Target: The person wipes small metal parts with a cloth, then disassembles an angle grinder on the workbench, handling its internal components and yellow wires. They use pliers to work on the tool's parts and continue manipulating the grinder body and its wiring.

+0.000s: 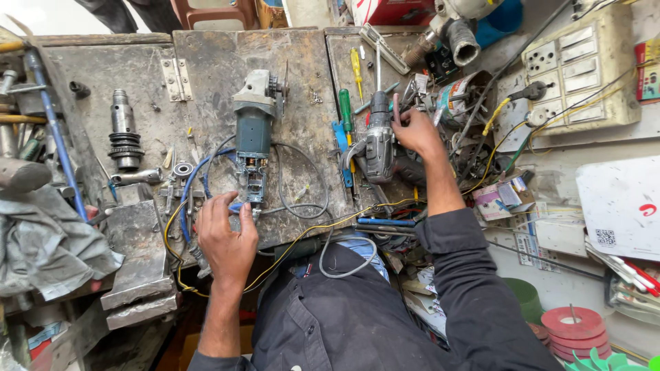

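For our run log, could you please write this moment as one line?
left hand: at open angle grinder rear | right hand: on grey power tool | surface: workbench

An angle grinder (253,134) lies on the workbench (206,62) just beyond the left hand (225,237), its rear end touching the fingers. A drill (377,141) lies just left of the right hand (416,130). Screwdrivers (346,110) lie between the hands. A chuck (124,130) stands far left of the left hand, a switchboard (581,75) right of the right hand.

Cluttered repair bench — worn and stained

Scuffed metal-topped workbench (206,62) fills the centre; a cream switchboard (584,75) sits at two o'clock — daylight is even.
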A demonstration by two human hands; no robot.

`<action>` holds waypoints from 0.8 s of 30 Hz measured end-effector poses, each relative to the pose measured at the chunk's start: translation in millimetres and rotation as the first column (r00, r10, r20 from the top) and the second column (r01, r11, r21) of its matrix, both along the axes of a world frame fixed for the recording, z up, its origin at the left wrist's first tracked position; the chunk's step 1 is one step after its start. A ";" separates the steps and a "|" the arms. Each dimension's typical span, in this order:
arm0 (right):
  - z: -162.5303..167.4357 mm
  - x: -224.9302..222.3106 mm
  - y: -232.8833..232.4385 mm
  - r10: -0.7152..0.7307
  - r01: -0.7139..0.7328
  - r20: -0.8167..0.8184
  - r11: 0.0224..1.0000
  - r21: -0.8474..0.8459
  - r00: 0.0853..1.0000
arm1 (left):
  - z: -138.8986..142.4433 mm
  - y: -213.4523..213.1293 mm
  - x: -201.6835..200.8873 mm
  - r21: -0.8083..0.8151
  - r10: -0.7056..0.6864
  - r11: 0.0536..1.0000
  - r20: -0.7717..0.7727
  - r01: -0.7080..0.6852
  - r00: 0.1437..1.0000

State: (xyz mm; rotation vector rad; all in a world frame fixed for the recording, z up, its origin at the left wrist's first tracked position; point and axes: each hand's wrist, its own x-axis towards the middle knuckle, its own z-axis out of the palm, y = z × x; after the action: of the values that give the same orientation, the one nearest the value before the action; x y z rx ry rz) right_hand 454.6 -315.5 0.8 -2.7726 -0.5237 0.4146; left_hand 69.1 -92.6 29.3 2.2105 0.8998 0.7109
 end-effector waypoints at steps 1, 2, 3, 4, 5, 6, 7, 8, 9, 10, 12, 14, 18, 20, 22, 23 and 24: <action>-2.0 -3.7 -1.8 -0.038 0.037 0.018 0.999 0.013 0.999 | -0.1 -0.9 -0.5 -0.007 0.001 1.000 -0.001 -0.001 1.000; -3.9 -7.3 -3.3 -0.073 0.072 0.032 0.997 0.028 0.997 | -0.5 -1.9 -0.6 -0.054 -0.003 0.999 -0.008 0.003 1.000; -5.3 -10.4 -5.8 -0.106 0.105 0.043 0.994 0.043 0.993 | -0.6 -3.0 -0.8 -0.100 -0.006 0.995 -0.018 0.004 1.000; -5.1 -13.1 -9.2 -0.106 0.104 0.058 0.994 0.045 0.993 | -0.5 -4.2 -0.9 -0.146 -0.011 0.989 -0.025 0.008 1.000; -3.7 -14.2 -12.2 -0.106 0.102 0.076 0.994 0.050 0.991 | -0.2 -5.2 -1.0 -0.140 -0.019 0.990 -0.003 0.019 1.000; -1.6 -14.6 -15.5 -0.106 0.101 0.096 0.993 0.056 0.990 | 0.3 -5.9 -0.9 -0.133 -0.027 0.991 0.019 0.030 0.999; 0.0 -16.1 -19.4 -0.078 0.071 0.142 0.996 0.060 0.987 | 0.9 -6.5 -1.0 -0.126 -0.037 0.991 0.040 0.041 0.999; 1.4 -18.4 -23.9 -0.052 0.041 0.184 0.997 0.060 0.981 | 1.8 -6.7 -1.3 -0.132 -0.038 0.990 0.039 0.042 0.999; 2.2 -21.8 -28.7 -0.027 0.014 0.227 0.998 0.059 0.974 | 2.7 -7.0 -1.4 -0.138 -0.040 0.989 0.039 0.045 0.998; 3.1 -24.6 -33.4 -0.008 -0.025 0.240 0.991 0.135 0.971 | 3.1 -7.0 -0.5 -0.143 -0.043 0.989 0.044 0.048 0.998; 5.6 -26.7 -39.9 0.032 -0.113 0.276 0.953 0.282 0.961 | 3.6 -7.3 1.0 -0.152 -0.044 0.987 0.055 0.052 0.998; 7.0 -27.2 -41.5 -0.043 -0.025 0.239 0.961 0.275 0.970 | 3.6 -8.3 0.9 -0.166 -0.056 0.984 0.058 0.065 0.997; 11.1 -22.3 -30.9 -0.178 0.146 0.092 0.949 0.279 0.980 | 2.4 -10.4 0.3 -0.183 -0.068 0.980 0.066 0.080 0.995; 12.3 -19.4 -20.8 -0.219 0.213 -0.009 0.939 0.270 0.976 | 2.3 -10.6 0.0 -0.182 -0.071 0.980 0.066 0.082 0.995; 14.5 -17.6 -14.2 -0.200 0.194 0.000 0.947 0.256 0.980 | 3.1 -9.6 -1.2 -0.171 -0.068 0.982 0.065 0.079 0.996; 14.9 -16.5 -10.1 -0.157 0.138 0.061 0.959 0.247 0.986 | 3.6 -8.9 -1.8 -0.177 -0.068 0.981 0.061 0.078 0.996; 15.2 -14.0 -5.3 -0.109 0.077 0.123 0.969 0.236 0.986 | 4.0 -8.3 -2.1 -0.182 -0.064 0.981 0.058 0.073 0.996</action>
State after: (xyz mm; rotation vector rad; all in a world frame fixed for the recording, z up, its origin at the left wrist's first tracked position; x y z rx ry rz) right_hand 440.5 -320.8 16.0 -2.5984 -0.4389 0.1350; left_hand 66.9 -100.8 33.4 2.0402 0.8248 0.6243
